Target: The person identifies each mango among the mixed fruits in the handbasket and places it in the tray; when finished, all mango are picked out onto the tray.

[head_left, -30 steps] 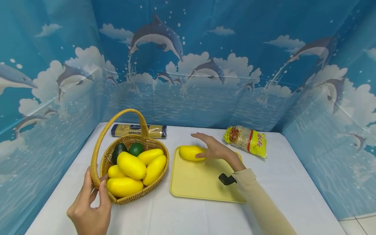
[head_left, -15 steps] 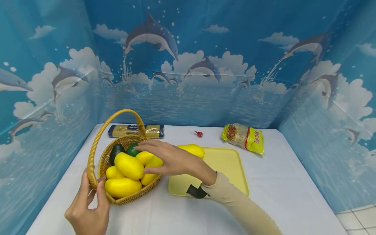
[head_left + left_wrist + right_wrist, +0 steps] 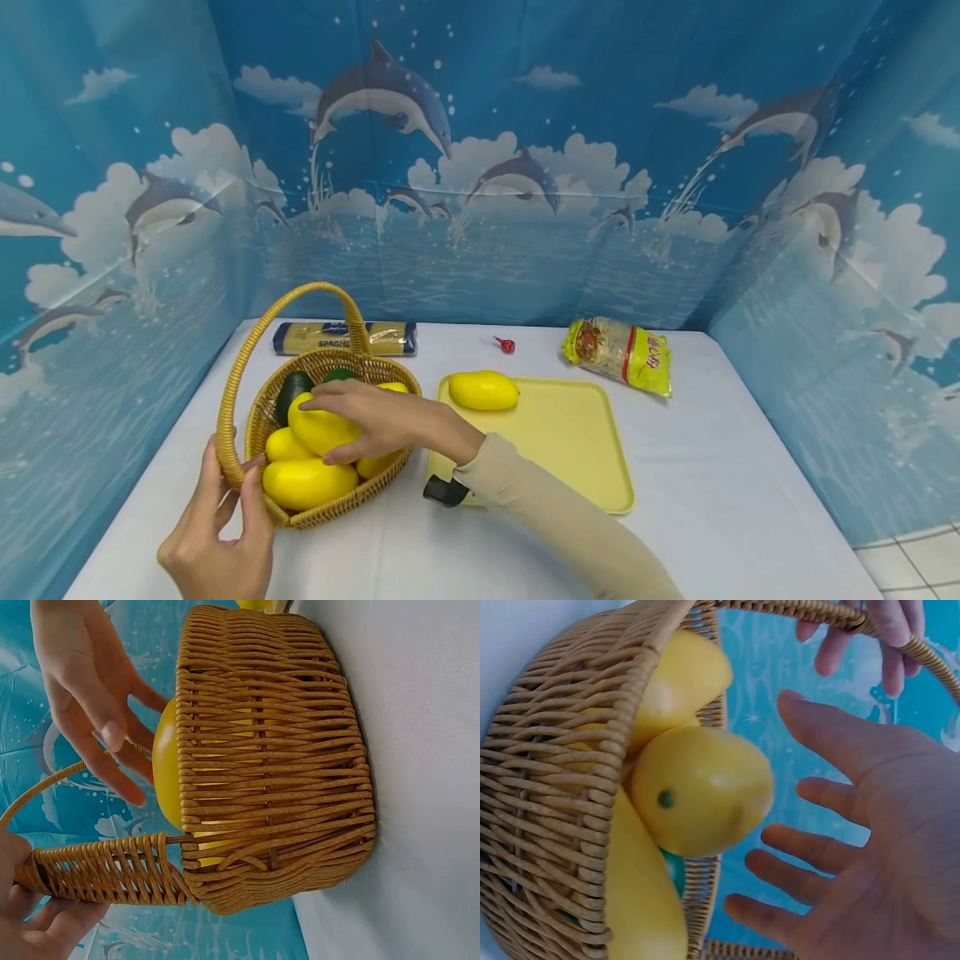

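Observation:
A wicker basket on the left holds several yellow mangoes, a dark green avocado and a green thing mostly covered by my right hand. My left hand grips the basket's handle low on its near left side. Over the uppermost mango reaches my right hand, fingers spread and slightly bent. The right wrist view shows a gap between those fingers and the mango. One more mango lies at the far left corner of a yellow tray.
A spaghetti pack lies behind the basket. A small red wrapped item is beyond the tray, and a yellow-and-clear food bag lies at the back right. Dolphin-printed curtains enclose the white table.
My right hand has swung left from beside the mango on the tray to above the mangoes in the basket. That mango stays on the tray, and my left hand keeps its grip.

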A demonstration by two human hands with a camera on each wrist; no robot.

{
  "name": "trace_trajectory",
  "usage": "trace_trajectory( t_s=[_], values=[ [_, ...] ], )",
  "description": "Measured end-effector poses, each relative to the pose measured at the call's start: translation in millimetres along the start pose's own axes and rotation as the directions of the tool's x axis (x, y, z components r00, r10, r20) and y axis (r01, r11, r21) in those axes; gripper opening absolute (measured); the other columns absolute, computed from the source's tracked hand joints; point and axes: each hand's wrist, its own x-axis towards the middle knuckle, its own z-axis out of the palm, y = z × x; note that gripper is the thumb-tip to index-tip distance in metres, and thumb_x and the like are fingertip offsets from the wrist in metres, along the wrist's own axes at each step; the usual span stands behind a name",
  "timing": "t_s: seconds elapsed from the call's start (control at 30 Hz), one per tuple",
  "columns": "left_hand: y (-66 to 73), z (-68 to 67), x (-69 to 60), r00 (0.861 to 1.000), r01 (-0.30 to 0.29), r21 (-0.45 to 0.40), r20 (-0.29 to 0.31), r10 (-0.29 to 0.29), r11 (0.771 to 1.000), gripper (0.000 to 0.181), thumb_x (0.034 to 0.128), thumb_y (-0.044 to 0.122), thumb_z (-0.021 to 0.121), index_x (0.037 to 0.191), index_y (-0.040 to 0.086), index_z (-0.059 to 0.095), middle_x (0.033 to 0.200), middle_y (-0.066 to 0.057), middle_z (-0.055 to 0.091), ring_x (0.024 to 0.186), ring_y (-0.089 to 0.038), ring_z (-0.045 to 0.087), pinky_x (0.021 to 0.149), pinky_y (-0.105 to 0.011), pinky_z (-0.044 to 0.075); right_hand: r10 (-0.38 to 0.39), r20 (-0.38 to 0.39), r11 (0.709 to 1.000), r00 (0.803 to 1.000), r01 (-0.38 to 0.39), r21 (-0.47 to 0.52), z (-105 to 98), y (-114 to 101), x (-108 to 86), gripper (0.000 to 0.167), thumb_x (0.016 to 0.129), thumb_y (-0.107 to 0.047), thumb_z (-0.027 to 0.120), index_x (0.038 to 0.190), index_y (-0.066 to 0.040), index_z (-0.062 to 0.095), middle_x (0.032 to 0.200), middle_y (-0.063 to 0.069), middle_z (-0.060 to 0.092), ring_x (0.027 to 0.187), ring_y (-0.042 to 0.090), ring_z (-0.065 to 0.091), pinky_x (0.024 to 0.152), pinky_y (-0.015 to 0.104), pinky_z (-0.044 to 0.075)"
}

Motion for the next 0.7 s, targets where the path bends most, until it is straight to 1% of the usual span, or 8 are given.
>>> trace_trajectory(
  t_s=[0.13,0.3,0.4,0.63,0.7],
  values=[
    [-1.1,1.2,0.2,1.0,-0.01,-0.022,-0.008,0.009,1.0,0.07,0.0851,-0.019,0.08,0.15,0.001,0.063,0.135,-0.021,0.071,0.113,0.019,0.062,0.087,-0.004,0.049,0.018,0.026,1.0,1.0,-0.018,0.004,4,5,6.9,0.071,0.105,-0.033,0.073,0.166,-0.011,0.043,0.174,0.012,0.034,0.161,0.023,0.032,0.131,0.029,0.031],
    [-1.2,1.5,1.6,0.999,-0.033,-0.055,-0.014,0.032,0.998,0.068,0.0828,-0.023,0.078,0.147,-0.003,0.064,0.135,-0.023,0.071,0.113,0.016,0.064,0.088,-0.004,0.049,0.025,0.052,0.999,0.998,-0.027,0.029,8,8,11.4,0.075,0.104,-0.028,0.075,0.168,-0.012,0.039,0.174,0.008,0.036,0.163,0.019,0.028,0.132,0.027,0.028],
    [-0.8,1.5,2.3,0.999,-0.036,-0.065,-0.016,0.036,0.997,0.068,0.0825,-0.024,0.078,0.146,-0.004,0.065,0.135,-0.023,0.072,0.113,0.016,0.064,0.088,-0.004,0.05,0.024,0.049,0.999,0.998,-0.026,0.032,9,8,13.0,0.076,0.104,-0.024,0.075,0.169,-0.011,0.037,0.174,0.008,0.036,0.163,0.019,0.028,0.132,0.027,0.028],
    [-1.5,1.6,2.2,0.999,-0.04,-0.052,-0.027,0.039,0.998,0.066,0.0847,-0.021,0.077,0.147,-0.003,0.065,0.133,-0.023,0.072,0.112,0.018,0.063,0.088,-0.003,0.049,0.012,0.033,1.0,0.999,-0.013,0.024,10,6,18.1,0.072,0.104,-0.017,0.075,0.167,-0.011,0.041,0.172,0.007,0.04,0.161,0.019,0.032,0.131,0.025,0.028],
    [-2.1,1.8,2.2,0.999,-0.047,-0.068,-0.029,0.045,0.997,0.065,0.0847,-0.021,0.077,0.146,-0.003,0.065,0.134,-0.023,0.072,0.113,0.016,0.064,0.088,-0.004,0.049,0.015,0.033,1.0,0.999,-0.016,0.021,10,5,19.4,0.072,0.103,-0.016,0.075,0.166,-0.011,0.042,0.171,0.007,0.041,0.16,0.019,0.034,0.131,0.025,0.029]
  ],
)
